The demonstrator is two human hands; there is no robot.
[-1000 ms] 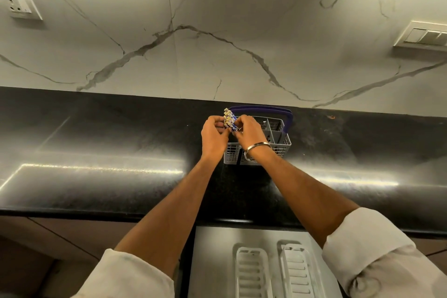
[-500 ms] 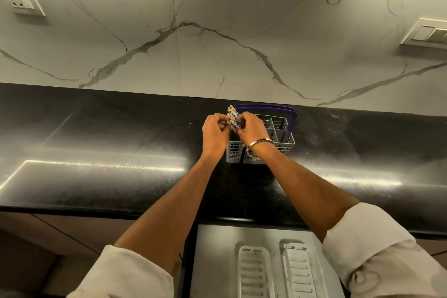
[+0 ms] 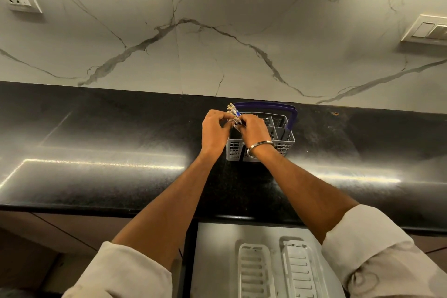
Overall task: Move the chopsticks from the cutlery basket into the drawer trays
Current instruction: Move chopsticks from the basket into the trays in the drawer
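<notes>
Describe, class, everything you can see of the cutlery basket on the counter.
The cutlery basket is grey slotted plastic, split into open compartments, with a blue handle arching over its far side. It stands upright on the black countertop near the marble wall. Both hands hover at its left end, gripping a bundle of chopsticks that sticks up from it.

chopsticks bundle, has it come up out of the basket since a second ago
No. The chopsticks stay gripped at the cutlery basket's left end, tops level with its blue handle as before.
</notes>
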